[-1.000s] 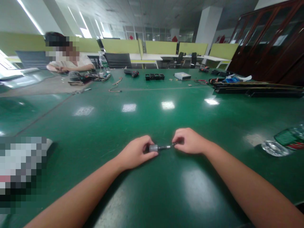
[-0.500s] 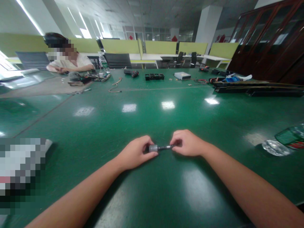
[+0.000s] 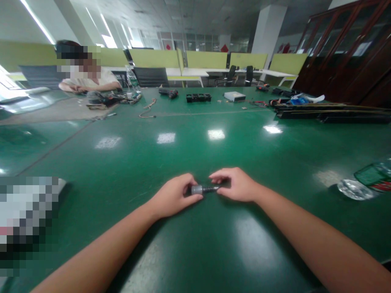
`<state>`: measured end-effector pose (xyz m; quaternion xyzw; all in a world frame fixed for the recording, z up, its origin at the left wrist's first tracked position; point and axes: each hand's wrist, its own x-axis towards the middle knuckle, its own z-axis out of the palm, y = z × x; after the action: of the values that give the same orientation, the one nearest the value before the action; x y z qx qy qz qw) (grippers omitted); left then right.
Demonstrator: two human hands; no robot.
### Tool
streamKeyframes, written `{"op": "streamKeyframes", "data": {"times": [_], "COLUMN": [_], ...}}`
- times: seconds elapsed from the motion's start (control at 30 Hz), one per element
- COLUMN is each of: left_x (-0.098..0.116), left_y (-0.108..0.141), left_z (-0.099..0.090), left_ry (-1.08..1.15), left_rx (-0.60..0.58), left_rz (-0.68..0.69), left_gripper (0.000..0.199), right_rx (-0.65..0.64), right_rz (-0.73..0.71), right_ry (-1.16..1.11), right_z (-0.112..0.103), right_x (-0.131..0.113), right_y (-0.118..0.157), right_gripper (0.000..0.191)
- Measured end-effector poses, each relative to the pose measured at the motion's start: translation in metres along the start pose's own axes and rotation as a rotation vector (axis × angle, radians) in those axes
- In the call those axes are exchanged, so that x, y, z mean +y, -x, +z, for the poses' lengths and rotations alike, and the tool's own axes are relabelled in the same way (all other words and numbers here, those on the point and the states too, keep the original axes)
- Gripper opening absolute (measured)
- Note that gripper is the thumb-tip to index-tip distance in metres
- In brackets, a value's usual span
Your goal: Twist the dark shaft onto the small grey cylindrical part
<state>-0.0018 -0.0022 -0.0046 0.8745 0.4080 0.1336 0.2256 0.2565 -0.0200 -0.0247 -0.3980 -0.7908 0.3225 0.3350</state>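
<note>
A small grey metal cylinder [image 3: 197, 190] lies between the thumb and curled fingers of my left hand [image 3: 175, 196], just above the green tabletop [image 3: 189, 154]. From its right end runs a thin dark shaft [image 3: 209, 189] that looks ridged like a spring and ends in a lighter tip. My right hand [image 3: 236, 185] is at that tip, its thumb beside or touching it, while the fingers are parted from the thumb and arch above.
A clear bottle [image 3: 371, 179] lies on its side at the right. A blurred-out object [image 3: 27, 211] sits at the left. Along the far side are a black part [image 3: 198, 98], a white box [image 3: 234, 96], dark rails [image 3: 330, 112] and a seated person [image 3: 90, 81].
My right hand has shifted slightly left and its fingers have spread from the thumb. The dark ridged part now shows nearer the cylinder. My left hand has stayed in place.
</note>
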Motion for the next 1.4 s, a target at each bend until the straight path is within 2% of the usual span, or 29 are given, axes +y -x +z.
{"op": "streamKeyframes", "data": {"times": [0.13,0.2,0.57,0.77,1.4], "left_x": [0.0,0.0,0.001,0.001,0.004], "left_y": [0.0,-0.001,-0.002,-0.003,-0.002], "left_z": [0.0,0.0,0.001,0.002,-0.001], "left_ry": [-0.006,-0.006,-0.01,-0.028,-0.021], "left_rx": [0.008,0.011,0.012,0.004,0.002], "left_rz": [0.022,0.03,0.023,0.019,0.022], "left_gripper": [0.029,0.029,0.031,0.03,0.031], "right_rx": [-0.022,-0.023,-0.053,-0.044,-0.074], "right_rz": [-0.023,-0.031,-0.116,-0.201,-0.215], "right_ry": [0.124,0.155,0.199,0.27,0.265], "right_z": [0.003,0.007,0.014,0.017,0.015], "right_x": [-0.002,-0.004,-0.007,-0.005,-0.005], "right_y": [-0.002,-0.004,-0.009,-0.011,-0.009], "right_gripper": [0.018,0.014,0.02,0.017,0.019]}}
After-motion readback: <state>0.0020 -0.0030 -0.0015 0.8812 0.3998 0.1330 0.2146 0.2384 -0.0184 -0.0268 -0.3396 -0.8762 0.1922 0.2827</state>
